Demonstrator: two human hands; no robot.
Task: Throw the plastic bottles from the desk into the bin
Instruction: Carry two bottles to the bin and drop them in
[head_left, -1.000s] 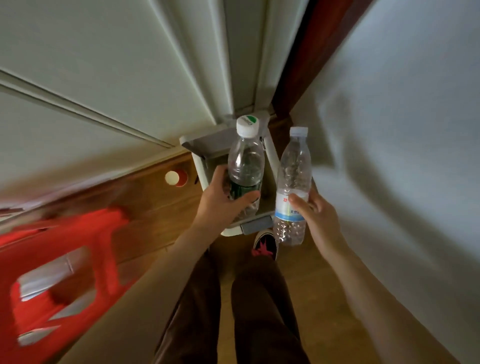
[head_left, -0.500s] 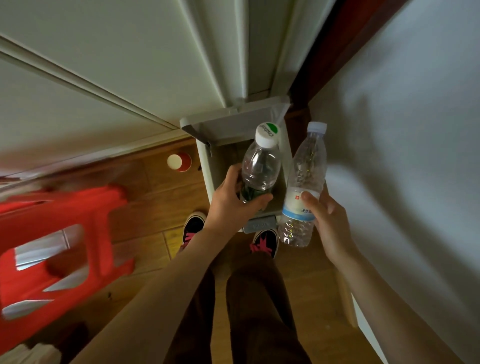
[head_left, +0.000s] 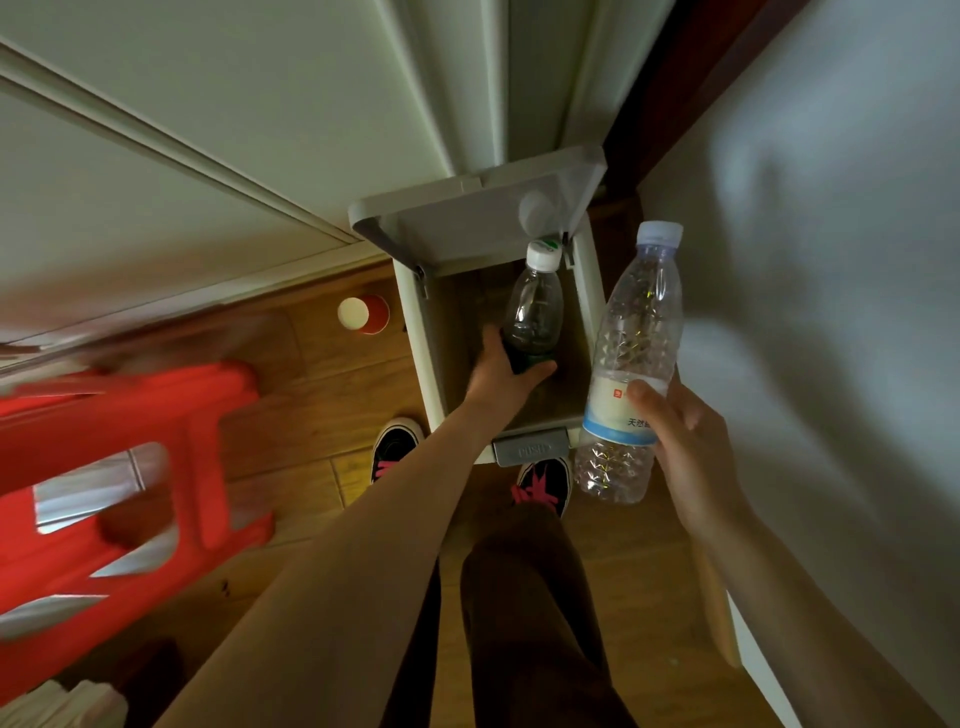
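A white bin (head_left: 425, 332) stands on the floor with its lid raised against the wall. My left hand (head_left: 501, 374) reaches down inside the bin's opening and grips a clear bottle with a green label and white cap (head_left: 534, 306), its cap end pointing toward the lid. My right hand (head_left: 680, 431) holds a second clear bottle with a blue-and-white label (head_left: 631, 358) upright, above the bin's right rim and in front of its near corner.
A red paper cup (head_left: 363, 313) sits on the wooden floor left of the bin. A red plastic stool (head_left: 104, 467) stands at the left. A white desk side (head_left: 831, 260) fills the right. My shoes (head_left: 393, 447) and legs are just before the bin.
My left hand has lowered the green-label bottle from above the bin down into its opening. The right hand with its bottle has stayed beside the bin. The view has moved closer.
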